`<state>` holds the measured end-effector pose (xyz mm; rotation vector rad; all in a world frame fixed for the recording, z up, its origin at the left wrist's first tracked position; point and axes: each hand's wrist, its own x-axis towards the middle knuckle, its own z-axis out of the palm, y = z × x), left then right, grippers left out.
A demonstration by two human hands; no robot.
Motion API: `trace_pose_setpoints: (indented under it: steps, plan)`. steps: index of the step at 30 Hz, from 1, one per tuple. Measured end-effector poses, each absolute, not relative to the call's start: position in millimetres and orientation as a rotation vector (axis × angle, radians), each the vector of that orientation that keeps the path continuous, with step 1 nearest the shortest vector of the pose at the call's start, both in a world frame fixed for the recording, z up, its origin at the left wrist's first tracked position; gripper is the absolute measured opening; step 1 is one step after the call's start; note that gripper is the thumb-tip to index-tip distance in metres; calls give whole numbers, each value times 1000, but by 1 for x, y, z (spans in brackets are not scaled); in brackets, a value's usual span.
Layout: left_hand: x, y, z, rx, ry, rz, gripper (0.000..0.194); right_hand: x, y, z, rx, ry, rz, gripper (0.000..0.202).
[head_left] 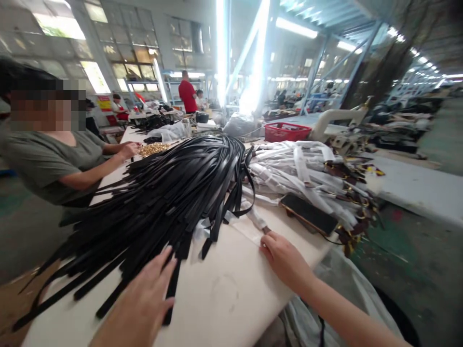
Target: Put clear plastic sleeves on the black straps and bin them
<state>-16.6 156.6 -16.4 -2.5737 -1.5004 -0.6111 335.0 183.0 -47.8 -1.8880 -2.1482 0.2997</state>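
A large heap of black straps [181, 188] spreads over the pale table [224, 289]. Low in the view, my left hand [144, 294] is over the strap ends with its fingers apart, holding nothing. My right hand [280, 253] has its fingers closed on the brown end of a strap wrapped in white [255, 217]. Behind it lies a pile of white-wrapped straps [300, 168] with brown ends and gold-coloured metal parts. A dark flat block [309, 213] rests against the front of that pile.
At the left, a person in a grey-green shirt [47, 164] reaches toward small gold pieces [154, 149]. A red basket [287, 131] and a cream machine [338, 120] stand behind the piles. Translucent plastic [347, 289] hangs by the table's right edge.
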Motion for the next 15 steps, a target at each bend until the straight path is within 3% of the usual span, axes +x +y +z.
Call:
trace_pose_setpoints:
  steps: [3, 5, 8, 13, 15]
  plan:
    - [56, 161, -15, -2843, -1283, -222, 66, 330, 183, -43, -1879, -2137, 297, 17]
    - [100, 173, -11, -2997, -1202, -98, 62, 331, 183, -39, -1863, -2125, 301, 14]
    - [147, 215, -10, -3091, -1175, -196, 52, 337, 184, -36, -1862, -2102, 333, 18]
    - [181, 291, -16, -3045, -1277, -283, 14, 342, 192, -41, -1890, -2041, 404, 18]
    - [180, 290, -10, -3077, -1287, -266, 15, 344, 192, -41, -1864, -2049, 450, 9]
